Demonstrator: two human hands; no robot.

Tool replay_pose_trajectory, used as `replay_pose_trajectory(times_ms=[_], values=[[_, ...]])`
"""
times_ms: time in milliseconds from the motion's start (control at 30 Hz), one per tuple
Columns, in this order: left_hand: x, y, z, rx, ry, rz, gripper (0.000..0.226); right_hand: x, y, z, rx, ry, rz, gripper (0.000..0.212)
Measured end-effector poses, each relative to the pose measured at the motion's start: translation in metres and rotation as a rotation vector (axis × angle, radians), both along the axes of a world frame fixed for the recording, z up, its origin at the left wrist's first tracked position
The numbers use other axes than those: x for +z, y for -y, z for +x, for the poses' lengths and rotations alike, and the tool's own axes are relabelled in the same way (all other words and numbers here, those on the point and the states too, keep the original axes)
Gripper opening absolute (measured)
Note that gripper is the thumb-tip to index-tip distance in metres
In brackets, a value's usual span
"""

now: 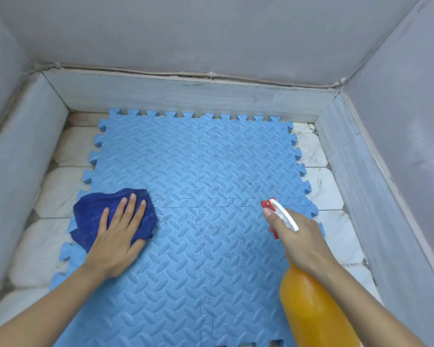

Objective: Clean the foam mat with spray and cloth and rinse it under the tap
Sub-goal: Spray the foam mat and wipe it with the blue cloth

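Note:
A light blue foam mat [186, 159] of interlocking tiles with a leaf-pattern texture lies flat on the floor and fills most of the view. Dark specks dot its middle. On the mat's left side lies a dark blue cloth [93, 211], and my left hand [118, 236] presses flat on it with fingers spread. My right hand [298, 236] grips the neck of an orange spray bottle [311, 304] with a white and red trigger head. The nozzle points forward over the mat's right half.
White marble floor tiles [336, 234] show on both sides of the mat. A low grey stone curb [186, 96] borders the floor on the left, far and right sides, with grey walls above it.

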State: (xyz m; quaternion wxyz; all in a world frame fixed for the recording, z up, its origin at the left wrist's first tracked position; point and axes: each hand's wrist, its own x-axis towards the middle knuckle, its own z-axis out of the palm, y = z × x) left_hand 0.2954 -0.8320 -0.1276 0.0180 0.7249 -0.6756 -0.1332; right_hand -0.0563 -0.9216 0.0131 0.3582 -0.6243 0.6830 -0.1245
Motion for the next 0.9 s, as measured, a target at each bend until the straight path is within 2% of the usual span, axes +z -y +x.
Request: replay_pose_trajectory(times_ms=[67, 167, 233, 433, 533, 667, 800, 900], values=[[0.004, -0.002, -0.001, 0.011, -0.032, -0.006, 0.074, -0.001, -0.011, 0.014, 0.162, -0.043, -0.016, 0.075], [0.01, -0.011, 0.003, 0.055, -0.142, 0.001, 0.073, -0.005, -0.028, 0.033, 0.378, -0.132, -0.015, 0.057], [0.012, -0.024, 0.007, 0.122, -0.223, 0.003, 0.074, -0.008, -0.047, 0.045, 0.503, -0.168, -0.024, 0.054], [0.015, -0.063, 0.011, 0.322, -0.442, -0.029, 0.073, -0.012, -0.086, 0.065, 0.782, -0.251, -0.042, 0.049], [0.017, -0.068, 0.009, 0.357, -0.474, -0.019, 0.067, -0.014, -0.101, 0.07, 0.875, -0.3, -0.018, 0.052], [0.026, -0.07, 0.009, 0.358, -0.493, 0.036, 0.055, -0.012, -0.123, 0.075, 0.931, -0.339, 0.001, 0.053], [0.03, -0.078, 0.011, 0.328, -0.458, 0.075, 0.057, -0.01, -0.122, 0.075, 0.823, -0.285, -0.014, 0.082], [0.028, -0.081, 0.012, 0.29, -0.389, 0.073, 0.075, 0.001, -0.097, 0.066, 0.628, -0.279, -0.007, 0.064]])
